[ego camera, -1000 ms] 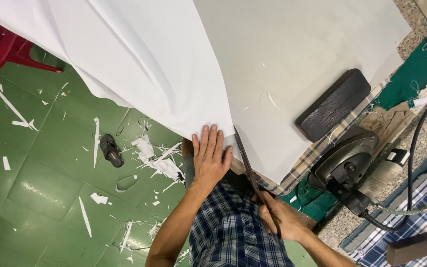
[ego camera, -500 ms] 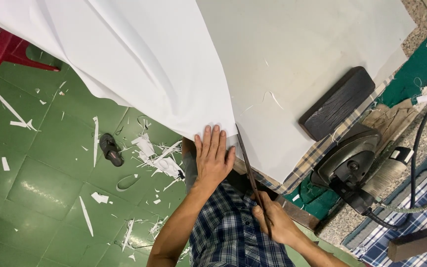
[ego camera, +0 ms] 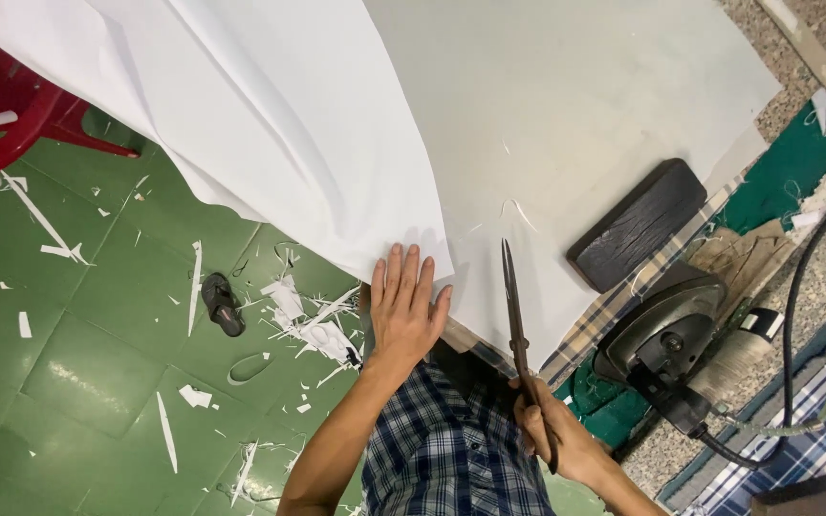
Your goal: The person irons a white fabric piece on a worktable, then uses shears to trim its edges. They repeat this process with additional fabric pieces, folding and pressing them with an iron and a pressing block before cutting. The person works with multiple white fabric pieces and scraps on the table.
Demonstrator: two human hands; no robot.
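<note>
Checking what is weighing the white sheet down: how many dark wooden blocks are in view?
2. One dark wooden block lies on the white sheet, above the iron. A second block is cut off at the bottom right corner. Others may lie out of frame.

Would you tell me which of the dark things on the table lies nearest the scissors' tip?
The flat black wooden block, lying bare on the white sheet right of the scissors. The clothes iron sits farther off at the table's edge, with a cord attached.
</note>
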